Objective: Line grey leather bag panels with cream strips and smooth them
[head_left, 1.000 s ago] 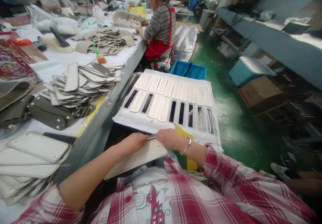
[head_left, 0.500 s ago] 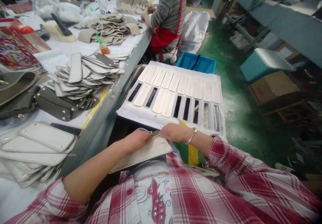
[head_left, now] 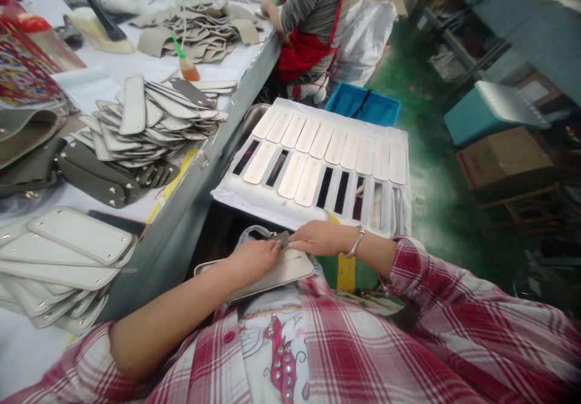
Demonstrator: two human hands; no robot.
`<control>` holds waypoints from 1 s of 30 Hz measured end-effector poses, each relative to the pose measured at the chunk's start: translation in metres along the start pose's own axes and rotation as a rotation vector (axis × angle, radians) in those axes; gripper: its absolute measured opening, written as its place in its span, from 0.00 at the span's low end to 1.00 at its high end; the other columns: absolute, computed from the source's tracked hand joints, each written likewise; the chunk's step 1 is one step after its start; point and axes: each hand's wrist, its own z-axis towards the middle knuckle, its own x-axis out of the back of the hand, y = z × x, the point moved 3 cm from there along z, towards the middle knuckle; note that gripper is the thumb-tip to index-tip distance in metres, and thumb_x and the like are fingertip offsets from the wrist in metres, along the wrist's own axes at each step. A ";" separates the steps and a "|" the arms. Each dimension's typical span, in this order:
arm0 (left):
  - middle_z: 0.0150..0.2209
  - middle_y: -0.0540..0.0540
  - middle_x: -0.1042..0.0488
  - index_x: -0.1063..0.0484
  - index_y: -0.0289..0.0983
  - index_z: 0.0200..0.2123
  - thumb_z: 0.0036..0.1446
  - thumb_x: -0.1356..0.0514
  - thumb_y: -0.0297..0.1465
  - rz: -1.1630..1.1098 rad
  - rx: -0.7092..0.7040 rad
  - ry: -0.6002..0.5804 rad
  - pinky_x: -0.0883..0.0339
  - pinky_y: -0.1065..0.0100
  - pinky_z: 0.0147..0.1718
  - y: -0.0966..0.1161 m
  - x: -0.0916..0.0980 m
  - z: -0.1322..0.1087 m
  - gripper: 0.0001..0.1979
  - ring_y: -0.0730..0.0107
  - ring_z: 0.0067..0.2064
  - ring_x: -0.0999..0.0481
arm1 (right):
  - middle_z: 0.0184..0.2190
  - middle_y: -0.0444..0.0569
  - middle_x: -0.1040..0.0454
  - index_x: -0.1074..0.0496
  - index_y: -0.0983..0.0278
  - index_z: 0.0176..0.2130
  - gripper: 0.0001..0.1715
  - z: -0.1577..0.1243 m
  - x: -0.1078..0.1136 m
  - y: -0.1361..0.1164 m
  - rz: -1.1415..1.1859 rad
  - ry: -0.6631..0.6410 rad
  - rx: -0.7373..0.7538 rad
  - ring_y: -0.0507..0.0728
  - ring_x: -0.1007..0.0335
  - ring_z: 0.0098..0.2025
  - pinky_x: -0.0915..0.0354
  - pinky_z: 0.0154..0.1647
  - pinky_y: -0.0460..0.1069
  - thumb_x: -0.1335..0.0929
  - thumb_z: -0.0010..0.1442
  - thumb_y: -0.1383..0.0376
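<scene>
A large pale panel (head_left: 272,278) with rounded corners lies across my lap. My left hand (head_left: 256,261) rests over its upper part, fingers closed together at a small grey-olive piece (head_left: 282,238). From the other side my right hand (head_left: 318,238), with a silver bracelet at the wrist, presses its fingertips on the same piece and the panel's top edge. What lies under the fingers is hidden. Beyond my hands stands a white slotted board (head_left: 290,209) bearing two rows of pale strips (head_left: 308,135); several slots in its near row are bare and dark.
At left, a long table (head_left: 181,222) carries stacked white panels (head_left: 77,240), pale and dark strips (head_left: 134,104) and a glue bottle (head_left: 188,68). A person in a red apron (head_left: 302,52) sits beyond. A blue crate (head_left: 363,104) stands behind the board; boxes (head_left: 502,155) stand at right.
The view has shifted slightly. My left hand has flattened forward over the panel, and the thin bright item seen between my fingers earlier no longer shows. My right hand's fingers have lowered onto the panel.
</scene>
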 end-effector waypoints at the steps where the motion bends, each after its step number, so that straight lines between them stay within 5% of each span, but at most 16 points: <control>1: 0.46 0.30 0.29 0.41 0.25 0.54 0.58 0.55 0.22 0.013 -0.003 -0.005 0.31 0.59 0.37 0.000 0.000 0.000 0.21 0.57 0.42 0.26 | 0.33 0.54 0.25 0.26 0.68 0.36 0.28 0.002 0.001 0.003 0.050 -0.004 -0.017 0.54 0.33 0.33 0.41 0.36 0.48 0.47 0.66 0.56; 4: 0.46 0.29 0.30 0.43 0.25 0.56 0.57 0.55 0.21 0.037 -0.017 -0.011 0.31 0.58 0.35 0.000 -0.002 0.001 0.22 0.56 0.41 0.26 | 0.30 0.51 0.25 0.25 0.67 0.35 0.27 0.009 0.002 0.010 0.157 -0.004 -0.081 0.52 0.35 0.30 0.41 0.35 0.47 0.46 0.65 0.56; 9: 0.46 0.27 0.31 0.43 0.22 0.56 0.57 0.57 0.20 0.043 -0.016 0.001 0.32 0.58 0.34 0.007 -0.002 0.006 0.23 0.54 0.41 0.26 | 0.27 0.46 0.26 0.24 0.66 0.33 0.18 0.024 0.004 0.006 0.176 -0.058 0.012 0.50 0.39 0.26 0.44 0.31 0.45 0.40 0.62 0.61; 13: 0.48 0.29 0.30 0.42 0.25 0.56 0.57 0.55 0.21 -0.096 0.000 -0.021 0.33 0.61 0.39 -0.006 0.006 -0.004 0.23 0.53 0.44 0.26 | 0.27 0.46 0.25 0.24 0.67 0.34 0.16 0.031 0.009 0.006 0.131 -0.117 0.026 0.49 0.39 0.26 0.45 0.30 0.44 0.39 0.61 0.63; 20: 0.56 0.41 0.35 0.41 0.35 0.57 0.59 0.55 0.24 -0.339 0.004 -0.020 0.41 0.70 0.51 -0.051 0.001 -0.053 0.23 0.65 0.53 0.31 | 0.47 0.48 0.27 0.30 0.63 0.50 0.19 0.037 0.007 0.013 0.312 -0.118 0.047 0.53 0.31 0.44 0.40 0.45 0.46 0.37 0.61 0.61; 30: 0.57 0.34 0.38 0.49 0.30 0.60 0.60 0.57 0.23 -0.086 0.004 -0.039 0.35 0.62 0.47 -0.038 -0.010 -0.054 0.24 0.59 0.53 0.31 | 0.53 0.48 0.32 0.34 0.62 0.55 0.22 0.059 -0.004 -0.009 0.339 -0.126 0.140 0.53 0.35 0.52 0.44 0.55 0.46 0.42 0.64 0.59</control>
